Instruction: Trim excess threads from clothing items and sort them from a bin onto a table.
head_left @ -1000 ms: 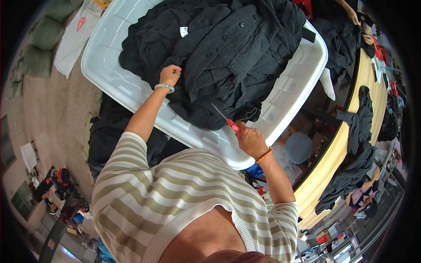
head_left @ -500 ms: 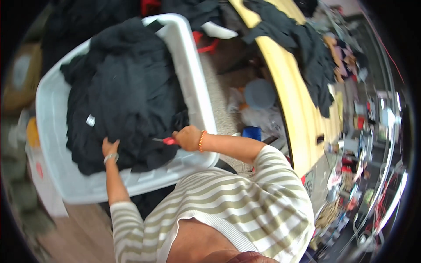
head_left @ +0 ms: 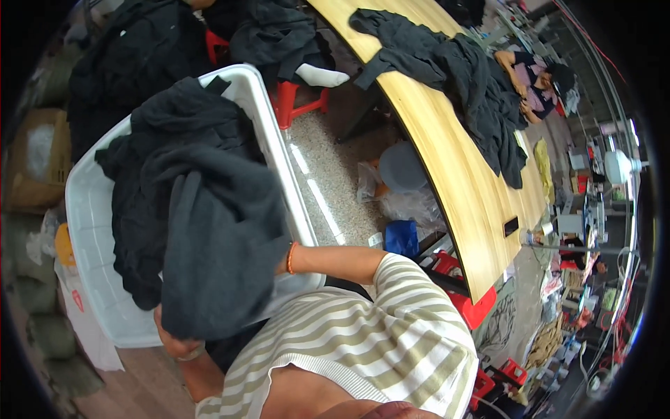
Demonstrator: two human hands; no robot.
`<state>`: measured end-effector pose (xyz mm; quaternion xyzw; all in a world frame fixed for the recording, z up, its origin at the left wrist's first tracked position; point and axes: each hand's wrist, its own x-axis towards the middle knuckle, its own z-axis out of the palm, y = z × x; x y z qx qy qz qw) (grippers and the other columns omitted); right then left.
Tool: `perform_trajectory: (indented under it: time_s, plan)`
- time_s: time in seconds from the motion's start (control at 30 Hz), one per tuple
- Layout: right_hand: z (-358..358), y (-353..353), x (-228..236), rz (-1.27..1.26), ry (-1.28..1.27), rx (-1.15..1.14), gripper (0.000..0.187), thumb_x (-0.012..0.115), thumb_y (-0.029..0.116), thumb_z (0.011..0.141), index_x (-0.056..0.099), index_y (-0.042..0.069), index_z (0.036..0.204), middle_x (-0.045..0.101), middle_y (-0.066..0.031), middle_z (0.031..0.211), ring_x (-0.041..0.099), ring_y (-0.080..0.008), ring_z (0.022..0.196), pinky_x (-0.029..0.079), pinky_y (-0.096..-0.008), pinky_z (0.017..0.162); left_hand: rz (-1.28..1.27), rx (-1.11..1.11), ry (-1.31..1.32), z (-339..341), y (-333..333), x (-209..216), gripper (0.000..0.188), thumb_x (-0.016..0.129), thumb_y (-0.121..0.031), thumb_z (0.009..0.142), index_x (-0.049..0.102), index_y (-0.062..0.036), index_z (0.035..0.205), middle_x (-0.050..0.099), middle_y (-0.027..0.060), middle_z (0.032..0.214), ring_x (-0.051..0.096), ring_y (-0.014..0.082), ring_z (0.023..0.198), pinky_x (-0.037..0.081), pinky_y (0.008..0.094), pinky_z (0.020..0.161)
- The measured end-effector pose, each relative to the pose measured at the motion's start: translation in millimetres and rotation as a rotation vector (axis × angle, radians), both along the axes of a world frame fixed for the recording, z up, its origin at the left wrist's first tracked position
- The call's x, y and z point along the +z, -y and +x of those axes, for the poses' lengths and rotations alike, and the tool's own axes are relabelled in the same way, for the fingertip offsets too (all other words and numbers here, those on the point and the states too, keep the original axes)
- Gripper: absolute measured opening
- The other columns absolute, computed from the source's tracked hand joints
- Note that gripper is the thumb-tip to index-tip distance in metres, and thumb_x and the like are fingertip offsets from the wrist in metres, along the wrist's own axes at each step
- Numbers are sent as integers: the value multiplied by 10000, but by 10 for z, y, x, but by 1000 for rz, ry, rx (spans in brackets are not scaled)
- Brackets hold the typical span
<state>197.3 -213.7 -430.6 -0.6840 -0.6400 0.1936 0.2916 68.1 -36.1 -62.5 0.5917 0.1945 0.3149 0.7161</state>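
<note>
A dark grey garment is lifted over the near side of a white plastic tub and hangs in loose folds. My left hand is closed on its lower left edge, close to the tub's near rim. Most of my right hand is hidden behind the cloth at its right side; its fingers do not show, nor does anything they may hold. More black clothing lies heaped in the tub under and beyond the lifted garment.
To the right stands a wooden table with dark garments and a phone on it. Red stools stand beyond the tub and under the table. A person is at the table's far side. A cardboard box sits at left.
The garment has come up from the pile toward me. My left hand has moved nearer my body. The red-handled tool seen in my right hand before is now out of sight.
</note>
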Motion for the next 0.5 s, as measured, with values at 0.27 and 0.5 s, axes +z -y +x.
perform_trajectory:
  time_s: [0.27,0.5]
  plan:
    - [1499,590,2610,128,-331,-322,409,558,191,906,524,30,1281,591,-121,1223,574,-225,1062,470,-341,921,188,-813,112,162,90,254,256,733,-148,706,528,-7,767,530,94,697,488,193,544,379,325,492]
    - [3481,1324,2972,326,-1627,-291,415,462,142,955,459,-1,1345,524,-140,1329,513,-255,1204,396,-323,1032,332,-712,-43,841,602,111,268,676,-77,781,612,27,1020,573,78,775,568,164,695,469,316,662]
